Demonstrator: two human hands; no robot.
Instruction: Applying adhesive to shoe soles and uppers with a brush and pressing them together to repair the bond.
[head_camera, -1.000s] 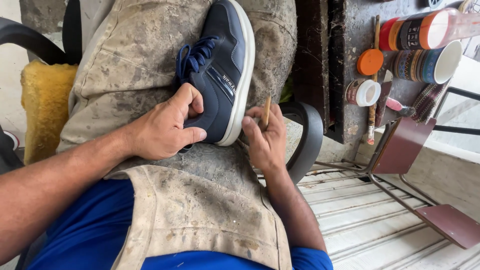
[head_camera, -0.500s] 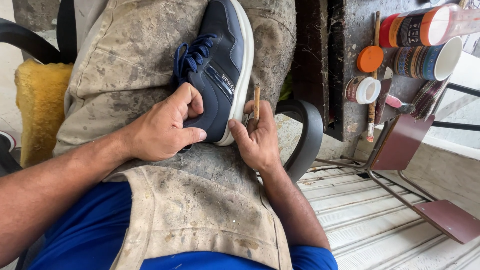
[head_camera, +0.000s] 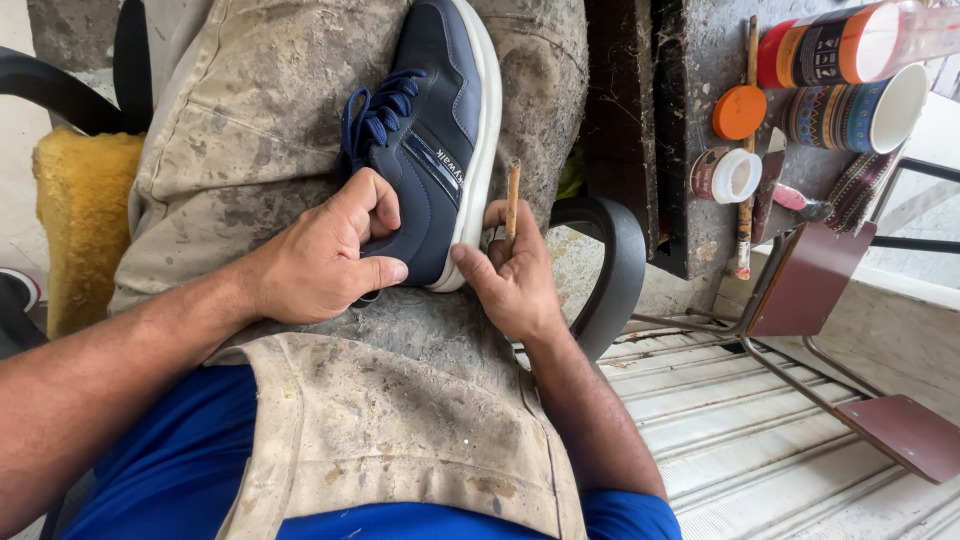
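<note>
A navy sneaker (head_camera: 435, 140) with a white sole and blue laces lies on its side on my lap, over a stained beige apron (head_camera: 250, 130). My left hand (head_camera: 325, 255) grips the heel end of the shoe, thumb along its side. My right hand (head_camera: 510, 275) sits at the white sole near the heel and holds a thin wooden stick (head_camera: 513, 200) upright between its fingers.
A dark grimy stand (head_camera: 690, 120) to the right carries an orange lid (head_camera: 739, 111), a small white-capped jar (head_camera: 727, 175), colourful cans (head_camera: 840, 75) and brushes. A black curved chair arm (head_camera: 610, 270), a yellow cushion (head_camera: 85, 220) at left, and reddish metal plates (head_camera: 905, 435) are nearby.
My right hand has shifted slightly up along the sole with the stick. The left hand keeps its hold on the heel.
</note>
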